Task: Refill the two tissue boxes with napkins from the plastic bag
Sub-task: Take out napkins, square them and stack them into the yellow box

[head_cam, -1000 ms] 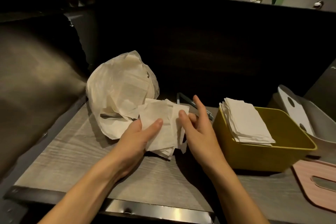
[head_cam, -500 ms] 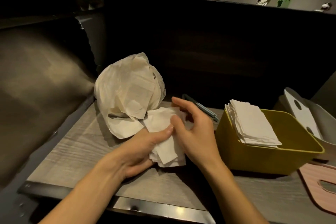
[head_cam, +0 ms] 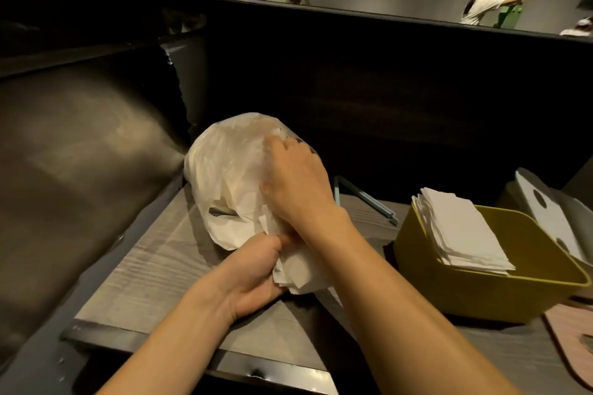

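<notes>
- Two hands are at work at the centre of the single head view, over a grey wood-grain table (head_cam: 154,269).
- We see the left hand (head_cam: 253,272), at lower centre, gripping a loose bundle of napkins (head_cam: 301,269); its thumb lies over the top of the bundle. The other fingers are curled beneath and mostly hidden.
- We see the right hand (head_cam: 298,183) crossing above the left wrist and reaching up to the plastic bag (head_cam: 231,176). Its fingers are curled at the bag's upper right side; whether they pinch the film or only press on it, we cannot tell.
- The plastic bag stands at centre frame, on the far left part of the table, bulging and whitish, with more napkins showing through the film.
- The bundle of napkins touches the lower right edge of the bag.
- At the right of the frame we note a yellow tissue box (head_cam: 481,295), open at the top, on the table. A napkin stack (head_cam: 462,231) leans against its left wall, tilted, with its upper edge above the rim.
- Behind the yellow box, at the far right edge, stands a white tissue box (head_cam: 545,212) with oval holes in one face; its contents are not visible.
- At lower right lies a pink lid (head_cam: 574,337), cut off by the frame.
- A thin blue-grey strip (head_cam: 365,196) lies on the table between the bag and the yellow box.
</notes>
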The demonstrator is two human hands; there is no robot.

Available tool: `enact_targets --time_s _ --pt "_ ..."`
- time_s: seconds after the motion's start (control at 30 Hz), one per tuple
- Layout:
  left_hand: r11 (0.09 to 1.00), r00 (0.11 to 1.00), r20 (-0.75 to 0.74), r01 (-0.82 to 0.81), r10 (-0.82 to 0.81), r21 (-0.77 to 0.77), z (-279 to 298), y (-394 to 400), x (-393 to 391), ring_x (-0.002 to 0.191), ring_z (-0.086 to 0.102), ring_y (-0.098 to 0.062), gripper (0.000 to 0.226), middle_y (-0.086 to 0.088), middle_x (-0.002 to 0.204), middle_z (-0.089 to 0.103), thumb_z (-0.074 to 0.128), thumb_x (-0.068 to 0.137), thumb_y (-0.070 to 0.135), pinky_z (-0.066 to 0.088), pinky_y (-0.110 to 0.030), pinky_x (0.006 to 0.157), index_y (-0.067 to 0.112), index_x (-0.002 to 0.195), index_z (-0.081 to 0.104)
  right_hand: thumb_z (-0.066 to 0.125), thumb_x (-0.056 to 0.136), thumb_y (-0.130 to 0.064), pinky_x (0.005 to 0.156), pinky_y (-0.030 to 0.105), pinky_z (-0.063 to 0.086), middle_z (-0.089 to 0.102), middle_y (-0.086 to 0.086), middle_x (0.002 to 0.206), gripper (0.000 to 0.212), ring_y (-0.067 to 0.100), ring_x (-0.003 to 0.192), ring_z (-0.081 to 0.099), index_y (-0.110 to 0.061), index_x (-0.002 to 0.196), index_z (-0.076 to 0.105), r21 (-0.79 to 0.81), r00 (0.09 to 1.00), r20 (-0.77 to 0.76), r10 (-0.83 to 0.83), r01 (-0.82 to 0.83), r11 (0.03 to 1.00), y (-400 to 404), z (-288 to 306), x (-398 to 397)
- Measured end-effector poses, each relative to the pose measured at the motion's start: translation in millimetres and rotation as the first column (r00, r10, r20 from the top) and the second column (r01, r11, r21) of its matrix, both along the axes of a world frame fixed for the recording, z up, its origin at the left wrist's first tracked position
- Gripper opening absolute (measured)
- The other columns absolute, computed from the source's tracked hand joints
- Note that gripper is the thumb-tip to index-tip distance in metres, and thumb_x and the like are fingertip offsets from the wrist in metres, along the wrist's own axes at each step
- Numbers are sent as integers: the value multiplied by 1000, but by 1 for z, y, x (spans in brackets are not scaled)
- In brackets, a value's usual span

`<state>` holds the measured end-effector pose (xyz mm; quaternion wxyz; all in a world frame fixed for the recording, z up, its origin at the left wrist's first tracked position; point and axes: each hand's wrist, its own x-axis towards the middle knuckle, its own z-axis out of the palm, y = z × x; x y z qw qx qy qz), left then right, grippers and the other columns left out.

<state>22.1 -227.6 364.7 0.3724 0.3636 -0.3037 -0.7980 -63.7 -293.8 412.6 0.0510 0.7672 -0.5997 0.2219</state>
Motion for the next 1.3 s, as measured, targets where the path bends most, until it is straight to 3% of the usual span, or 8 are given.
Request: enact_targets --time_s 0.2,0.4,0.6,0.8,0.93,1.1,1.23,1.3 --pt "1000 1000 5 -11 11 14 0 -1 1 103 74 -33 34 -24 118 72 41 101 -3 63 -43 85 -2 125 66 66 91 -26 92 38 36 59 5 122 34 29 111 56 -19 124 58 10 1000 8 -5 5 1000 3 -8 -1" --pt "1000 1000 -13 -7 7 5 2 2 0 91 76 -28 29 -21 111 75 57 92 8 64 -39 77 -1 116 71 63 96 -24 71 37 34 65 3 107 17 31 93 61 -18 111 57 -7 994 63 -86 87 996 18 -3 -12" --pt "1000 1000 -6 -27 27 4 1 0 0 92 76 -28 28 -20 111 75 59 92 13 63 -42 83 1 115 72 66 95 -27 78 37 47 70 -3 97 8 23 92 63 -21 101 66 -104 978 207 26 -5 995 17 0 -13" --pt "999 1000 -13 -12 13 34 -1 -4 2 98 74 -31 27 -22 118 73 58 96 12 58 -45 95 -1 108 78 70 93 -12 81 22 54 68 -16 96 14 3 96 64 -20 104 72 -281 630 725 280 -102 954 25 -4 -19" --pt "999 995 -94 -19 24 51 -4 -6 3 118 67 -39 34 -25 129 67 57 95 15 51 -55 104 -1 122 72 65 100 -10 86 27 58 67 -10 111 21 9 104 65 -16 121 66 -355 381 860 341 -36 934 34 1 -30" --pt "998 989 -139 -39 47 56 -5 -6 3 107 72 -33 34 -20 125 71 50 100 13 51 -51 101 3 127 69 56 106 -12 81 29 61 61 -8 120 35 9 104 69 -22 138 48 -333 161 933 323 40 942 53 2 -50" --pt "1000 990 -137 -13 16 23 -4 -6 4 114 70 -32 36 -17 130 69 46 105 20 49 -51 106 9 131 68 56 106 -17 78 29 63 69 -24 114 44 8 103 72 -36 144 45 -92 151 983 105 -92 992 71 -18 -71" --pt "1000 988 -151 25 -25 3 -1 -4 2 126 63 -33 39 -14 136 67 43 108 27 41 -54 114 14 137 64 59 104 -19 79 33 63 68 -8 127 49 18 107 73 -41 146 44 6 188 982 30 -188 982 78 -30 -78"
